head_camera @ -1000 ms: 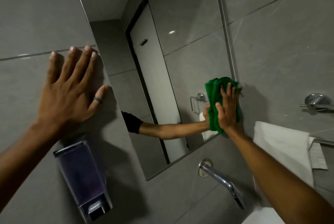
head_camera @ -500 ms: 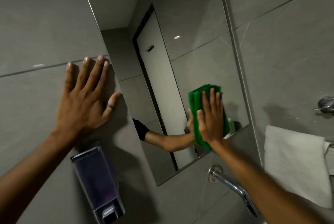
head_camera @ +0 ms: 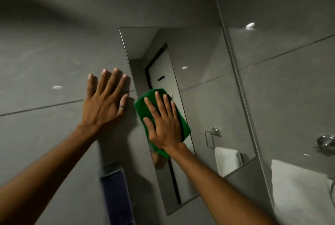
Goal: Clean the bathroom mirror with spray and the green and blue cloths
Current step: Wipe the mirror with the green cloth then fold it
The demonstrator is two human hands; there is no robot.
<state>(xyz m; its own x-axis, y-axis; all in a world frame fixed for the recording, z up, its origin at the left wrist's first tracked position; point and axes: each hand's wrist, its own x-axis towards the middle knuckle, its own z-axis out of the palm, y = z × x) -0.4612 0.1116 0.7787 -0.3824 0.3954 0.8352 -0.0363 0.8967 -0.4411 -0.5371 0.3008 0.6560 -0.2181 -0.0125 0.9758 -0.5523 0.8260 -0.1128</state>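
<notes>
The wall mirror (head_camera: 208, 97) is a tall frameless pane set in grey tile. A folded green cloth (head_camera: 143, 105) lies flat against the glass near the mirror's left edge, at mid height. My right hand (head_camera: 163, 125) presses on the cloth with the palm flat and the fingers spread. My left hand (head_camera: 105, 103) rests flat on the grey wall just left of the mirror, fingers apart, a ring on the thumb, holding nothing. No spray bottle or blue cloth is in view.
A soap dispenser (head_camera: 116, 197) hangs on the wall below my left hand. A white towel (head_camera: 299, 192) hangs at the lower right under a chrome rail mount (head_camera: 326, 143). The mirror reflects a door, a towel ring and a white towel.
My right hand has slid the green cloth from the mirror's right edge across to its left edge and somewhat higher. The view has tilted up; the tap has dropped out of sight.
</notes>
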